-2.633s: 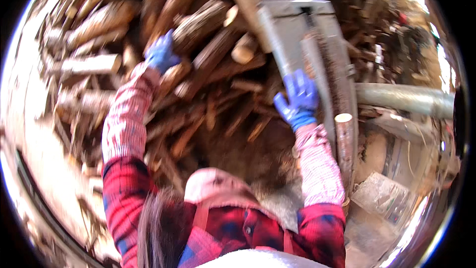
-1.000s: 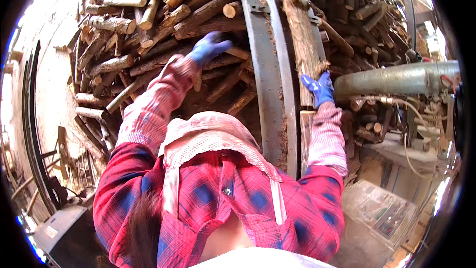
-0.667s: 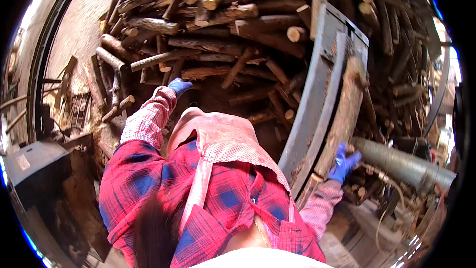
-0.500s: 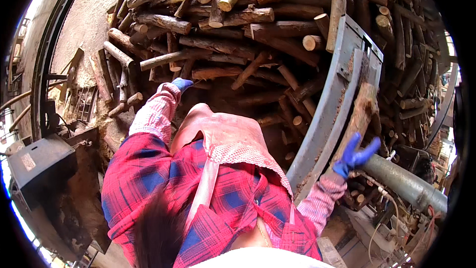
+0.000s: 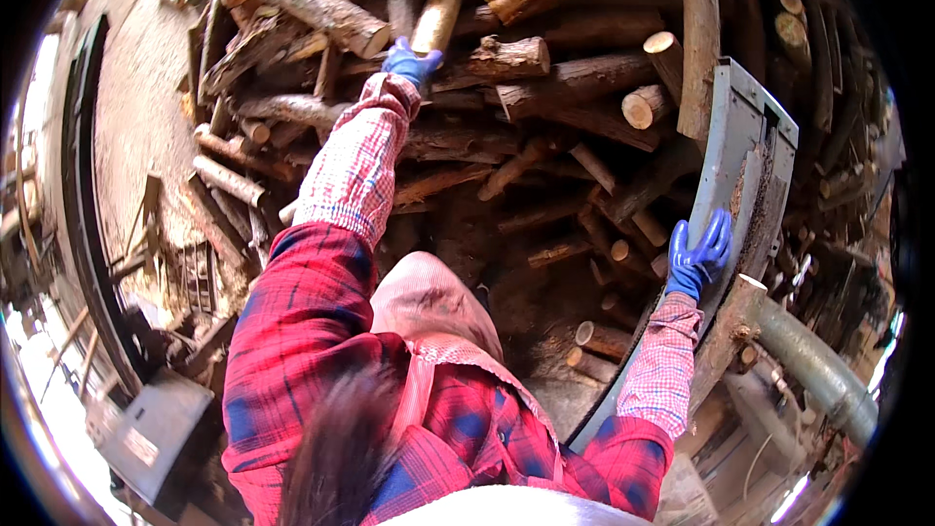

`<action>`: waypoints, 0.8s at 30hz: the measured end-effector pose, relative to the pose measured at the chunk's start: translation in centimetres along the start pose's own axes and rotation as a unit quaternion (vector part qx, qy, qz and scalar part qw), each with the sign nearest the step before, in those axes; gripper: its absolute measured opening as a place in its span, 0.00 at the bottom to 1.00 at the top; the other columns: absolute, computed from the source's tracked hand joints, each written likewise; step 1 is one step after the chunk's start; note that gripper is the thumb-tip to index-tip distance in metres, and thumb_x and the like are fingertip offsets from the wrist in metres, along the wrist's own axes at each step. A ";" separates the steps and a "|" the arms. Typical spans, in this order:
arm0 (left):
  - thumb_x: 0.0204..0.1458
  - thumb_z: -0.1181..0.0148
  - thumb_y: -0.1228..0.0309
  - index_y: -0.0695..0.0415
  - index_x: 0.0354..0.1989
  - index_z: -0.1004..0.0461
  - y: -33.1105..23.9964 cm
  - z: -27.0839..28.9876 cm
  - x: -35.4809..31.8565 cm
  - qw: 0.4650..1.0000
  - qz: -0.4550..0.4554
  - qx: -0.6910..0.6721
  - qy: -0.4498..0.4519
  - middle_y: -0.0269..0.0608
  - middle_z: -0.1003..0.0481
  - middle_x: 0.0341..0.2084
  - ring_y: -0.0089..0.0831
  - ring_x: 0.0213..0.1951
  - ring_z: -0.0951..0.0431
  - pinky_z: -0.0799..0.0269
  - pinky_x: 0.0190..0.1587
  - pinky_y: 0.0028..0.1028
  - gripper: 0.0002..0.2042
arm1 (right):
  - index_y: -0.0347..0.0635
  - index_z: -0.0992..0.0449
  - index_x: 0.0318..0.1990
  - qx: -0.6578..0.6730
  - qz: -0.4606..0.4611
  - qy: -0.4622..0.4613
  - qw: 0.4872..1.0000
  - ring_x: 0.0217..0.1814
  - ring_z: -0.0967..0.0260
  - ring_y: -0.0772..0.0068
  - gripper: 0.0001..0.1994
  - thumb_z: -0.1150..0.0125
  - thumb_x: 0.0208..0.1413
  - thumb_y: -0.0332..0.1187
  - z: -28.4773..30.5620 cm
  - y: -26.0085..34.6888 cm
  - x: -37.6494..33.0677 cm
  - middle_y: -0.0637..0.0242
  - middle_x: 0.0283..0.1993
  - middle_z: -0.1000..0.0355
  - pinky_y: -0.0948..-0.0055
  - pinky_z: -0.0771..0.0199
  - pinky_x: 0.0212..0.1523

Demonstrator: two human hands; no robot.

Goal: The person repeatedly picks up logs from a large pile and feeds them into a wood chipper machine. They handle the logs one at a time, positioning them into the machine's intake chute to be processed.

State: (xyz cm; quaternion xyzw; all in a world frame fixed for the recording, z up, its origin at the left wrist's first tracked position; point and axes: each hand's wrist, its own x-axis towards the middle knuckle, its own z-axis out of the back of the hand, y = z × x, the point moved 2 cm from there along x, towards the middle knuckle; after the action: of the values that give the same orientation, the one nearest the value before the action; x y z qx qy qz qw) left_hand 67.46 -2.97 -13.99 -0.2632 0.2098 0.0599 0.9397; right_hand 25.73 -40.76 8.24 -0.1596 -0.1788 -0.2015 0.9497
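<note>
the left hand [image 5: 412, 63], in a blue glove, is at the upper middle of the frame, against the near end of a pale log [image 5: 444, 2]; whether its fingers are wrapped round the wood cannot be told. that log is straight and round, yellowish brown, its surface lighter than the dark pieces about it, and it slants toward the top edge.

the right hand [image 5: 698, 253], in glossy blue, is right of centre, fingers spread apart over a metal trough [image 5: 719, 136], gripping nothing. the trough is long, grey and hard-edged, with brown crumbs strewn along its channel. just right of the right wrist, a knotty log [image 5: 726, 331] runs along the trough's side, brown and uneven, with a pale sawn end.

next to it, a dull greenish-grey cylinder [image 5: 818, 370], smooth and round, slopes toward the lower right. a heap of logs [image 5: 594, 34] fills the top of the frame: rough bark, some split flat faces, round cream-coloured cut ends. at lower left sits a flat-topped grey box [image 5: 156, 429]; at upper left, dusty tan ground [image 5: 146, 68].
</note>
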 end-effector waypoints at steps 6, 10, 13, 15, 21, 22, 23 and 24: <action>0.33 0.29 0.41 0.57 0.71 0.63 -1.2 -2.7 6.5 0.973 -0.013 0.203 0.107 0.59 0.39 0.61 0.51 0.61 0.34 0.37 0.63 0.41 0.62 | 0.35 0.34 0.60 -0.008 0.010 0.010 1.000 0.61 0.36 0.47 0.32 0.36 0.51 0.44 -0.7 -0.2 1.3 0.49 0.62 0.36 0.52 0.37 0.61; 0.36 0.28 0.49 0.58 0.69 0.54 -4.7 -2.3 4.2 0.978 -0.006 0.202 0.059 0.58 0.34 0.57 0.52 0.59 0.32 0.33 0.59 0.40 0.54 | 0.35 0.34 0.60 -0.025 -0.006 0.006 1.000 0.59 0.36 0.46 0.31 0.36 0.51 0.43 -0.2 -0.1 0.7 0.49 0.62 0.36 0.52 0.37 0.60; 0.31 0.24 0.47 0.61 0.59 0.40 0.2 -0.7 3.4 0.992 -0.044 0.063 0.102 0.55 0.25 0.46 0.48 0.50 0.24 0.29 0.52 0.43 0.48 | 0.36 0.34 0.60 -0.005 -0.003 0.011 1.000 0.59 0.36 0.45 0.32 0.34 0.49 0.43 0.2 -0.2 0.4 0.49 0.62 0.36 0.52 0.36 0.60; 0.33 0.24 0.50 0.60 0.54 0.34 4.3 -0.6 2.0 0.960 -0.059 -0.157 0.223 0.48 0.25 0.45 0.39 0.47 0.23 0.24 0.45 0.41 0.40 | 0.37 0.34 0.61 -0.001 -0.007 0.002 1.000 0.59 0.36 0.45 0.34 0.33 0.48 0.44 -0.1 -0.5 0.7 0.49 0.62 0.36 0.51 0.36 0.61; 0.48 0.34 0.60 0.54 0.52 0.32 7.2 4.4 -19.3 0.699 0.137 -0.603 0.359 0.43 0.25 0.42 0.37 0.43 0.23 0.23 0.46 0.43 0.24 | 0.36 0.37 0.62 -0.003 -0.039 -0.039 0.998 0.64 0.40 0.44 0.39 0.33 0.46 0.52 1.3 2.7 -0.2 0.44 0.63 0.39 0.50 0.42 0.65; 0.48 0.34 0.59 0.55 0.53 0.32 7.1 5.3 -22.9 0.693 0.109 -0.612 0.365 0.43 0.25 0.42 0.37 0.43 0.23 0.24 0.47 0.43 0.25 | 0.35 0.37 0.62 0.019 -0.057 -0.070 0.996 0.64 0.42 0.41 0.41 0.33 0.46 0.54 1.4 5.4 -0.9 0.42 0.63 0.40 0.49 0.44 0.66; 0.48 0.35 0.58 0.55 0.54 0.33 7.8 5.1 -26.2 0.667 0.135 -0.638 0.361 0.43 0.26 0.43 0.38 0.43 0.23 0.24 0.48 0.42 0.26 | 0.34 0.38 0.61 0.181 -0.121 -0.048 0.975 0.66 0.45 0.37 0.42 0.33 0.45 0.54 0.8 9.0 -1.8 0.39 0.63 0.42 0.47 0.46 0.67; 0.49 0.36 0.57 0.56 0.56 0.33 8.6 4.6 -30.0 0.640 0.164 -0.660 0.358 0.43 0.26 0.43 0.38 0.43 0.24 0.25 0.49 0.41 0.28 | 0.35 0.41 0.63 0.220 -0.104 -0.036 0.969 0.64 0.43 0.39 0.44 0.31 0.44 0.53 0.8 13.5 -2.9 0.40 0.64 0.43 0.47 0.46 0.66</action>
State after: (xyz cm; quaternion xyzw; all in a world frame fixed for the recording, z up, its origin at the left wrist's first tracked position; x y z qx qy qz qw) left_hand 40.07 6.70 -1.66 -0.7760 0.4740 0.2366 0.3423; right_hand 28.93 -27.81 4.64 0.0660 -0.2682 -0.2494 0.9282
